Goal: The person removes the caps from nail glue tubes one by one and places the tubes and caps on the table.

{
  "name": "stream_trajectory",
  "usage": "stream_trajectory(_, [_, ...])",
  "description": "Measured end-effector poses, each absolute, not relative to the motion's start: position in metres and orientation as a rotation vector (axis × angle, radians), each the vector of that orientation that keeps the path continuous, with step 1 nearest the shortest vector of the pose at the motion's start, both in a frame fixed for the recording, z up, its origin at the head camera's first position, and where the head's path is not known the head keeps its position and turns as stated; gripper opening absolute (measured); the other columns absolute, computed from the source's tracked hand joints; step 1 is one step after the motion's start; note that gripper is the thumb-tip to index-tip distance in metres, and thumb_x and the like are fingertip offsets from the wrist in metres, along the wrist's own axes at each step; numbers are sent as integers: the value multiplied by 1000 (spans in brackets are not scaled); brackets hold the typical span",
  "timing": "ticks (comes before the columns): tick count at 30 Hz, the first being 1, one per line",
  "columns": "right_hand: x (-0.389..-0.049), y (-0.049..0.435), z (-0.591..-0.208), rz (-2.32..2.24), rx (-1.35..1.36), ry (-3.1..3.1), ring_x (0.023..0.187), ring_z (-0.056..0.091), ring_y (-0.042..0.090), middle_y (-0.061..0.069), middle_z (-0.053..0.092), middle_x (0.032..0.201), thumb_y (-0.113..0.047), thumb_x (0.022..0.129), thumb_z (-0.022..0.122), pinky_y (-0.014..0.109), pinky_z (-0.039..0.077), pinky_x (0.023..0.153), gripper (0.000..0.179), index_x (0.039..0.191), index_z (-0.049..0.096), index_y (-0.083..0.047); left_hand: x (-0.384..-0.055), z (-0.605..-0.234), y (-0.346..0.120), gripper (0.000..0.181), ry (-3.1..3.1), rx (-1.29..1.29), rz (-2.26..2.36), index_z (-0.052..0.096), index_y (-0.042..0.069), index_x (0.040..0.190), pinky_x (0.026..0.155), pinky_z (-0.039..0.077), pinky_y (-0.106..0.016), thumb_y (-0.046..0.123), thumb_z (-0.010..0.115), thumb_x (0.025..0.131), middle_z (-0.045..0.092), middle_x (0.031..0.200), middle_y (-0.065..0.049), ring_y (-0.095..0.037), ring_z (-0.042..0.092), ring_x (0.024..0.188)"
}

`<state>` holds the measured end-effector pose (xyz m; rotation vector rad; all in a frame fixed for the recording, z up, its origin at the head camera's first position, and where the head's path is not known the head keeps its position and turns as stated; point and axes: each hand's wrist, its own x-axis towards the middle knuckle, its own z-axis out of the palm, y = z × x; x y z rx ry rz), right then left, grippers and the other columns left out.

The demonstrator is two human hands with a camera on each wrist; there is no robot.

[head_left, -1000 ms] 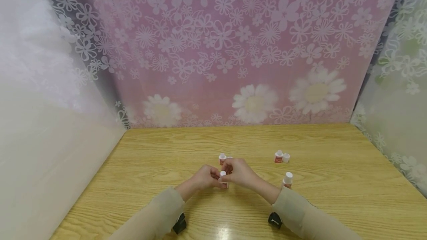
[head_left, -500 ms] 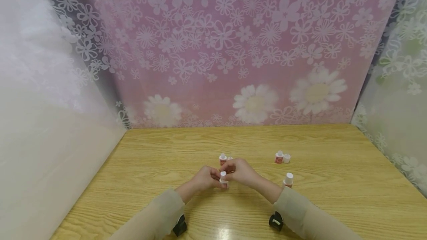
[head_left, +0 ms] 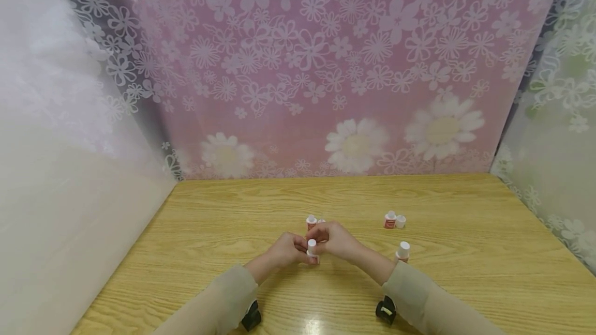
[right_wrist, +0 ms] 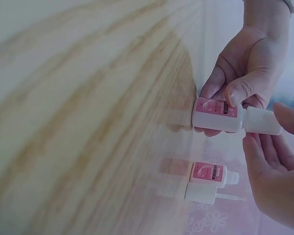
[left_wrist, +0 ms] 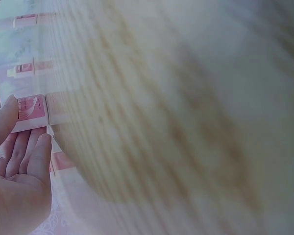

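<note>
Tabletop [head_left: 209, 221]: wood runs wide toward the left edge
Left hand [head_left: 286, 248]: pinches bottle [right_wrist: 218, 121] — well off far edge
Right hand [head_left: 340, 242]: pinches its cap [right_wrist: 262, 121]

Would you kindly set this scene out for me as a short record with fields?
Left hand: grip around the held bottle
Right hand: at that bottle's white cap; firmness of grip unclear
Held bottle: upright, cap over its neck
Back left bottle: uncapped, loose left cap beside it
Back right bottle: uncapped, loose right cap beside it
Front right bottle: capped, lower part behind the right sleeve
Surface: wood-grain table
Backdrop: pink floral sheet
</note>
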<state>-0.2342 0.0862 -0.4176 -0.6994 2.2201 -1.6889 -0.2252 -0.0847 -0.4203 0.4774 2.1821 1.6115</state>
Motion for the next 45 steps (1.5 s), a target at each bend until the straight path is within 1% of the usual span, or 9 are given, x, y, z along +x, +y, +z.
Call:
stream_trajectory(5, [-234,86,-418,-1677,-639,2233,87,57,23,9,58,92,6,73,66,32,46,73,26,97,55,9,-224,-419,-85,12,2186,462,1601,63,-11,82,61,44,-22,-6,68,72,65,79,-19,-15,62,73])
stream_trajectory(9, [-235,86,-419,-1687,-621,2228,84,57,22,8,57,89,5,72,67,32,46,71,27,95,54,9,-224,-418,-85,13,2188,456,1603,63,-11,83,61,45,-22,-6,68,72,65,79,-19,-15,62,72])
stream_trajectory(14, [-234,84,-420,-1648,-595,2301,80,56,19,4,56,83,0,70,72,30,46,67,25,89,55,3,-223,-417,-85,13,2191,468,1609,63,-12,83,61,46,-23,-9,68,71,65,78,-20,-15,62,72])
stream_trajectory(19, [-233,82,-422,-1627,-596,2361,73,54,16,1,55,76,-1,67,75,28,45,61,25,82,55,0,-228,-424,-86,13,2199,469,1599,63,-12,82,59,45,-23,-8,68,71,65,77,-19,-13,61,69])
stream_trajectory(22, [-233,81,-422,-1614,-587,2388,70,52,14,1,54,73,-2,67,75,28,44,59,24,80,55,-1,-233,-434,-86,13,2206,466,1597,64,-10,82,57,44,-22,-6,69,71,65,76,-16,-10,59,67])
stream_trajectory(27, [-233,81,-422,-1605,-583,2405,71,52,14,1,55,75,-3,69,74,28,44,60,22,81,55,-1,-240,-445,-86,15,2203,448,1589,65,-7,83,59,45,-22,-1,72,70,66,76,-12,-10,60,68])
stream_trajectory(35, [-232,82,-422,-1624,-643,2363,75,54,15,2,58,79,2,73,68,28,45,63,14,84,59,1,-240,-448,-87,15,2181,453,1617,64,-9,83,61,47,-24,-3,71,70,66,77,-15,-13,62,71])
stream_trajectory(40, [-230,82,-421,-1648,-667,2311,81,56,19,4,59,84,3,76,65,29,47,66,14,90,60,3,-235,-439,-87,14,2179,452,1625,63,-11,81,62,47,-25,-7,69,70,65,79,-17,-16,62,73])
stream_trajectory(45, [-229,83,-421,-1682,-665,2252,85,56,21,8,59,89,4,79,62,30,47,68,16,95,59,6,-226,-423,-85,12,2197,454,1616,61,-12,79,60,45,-22,-7,69,71,65,77,-18,-12,61,69])
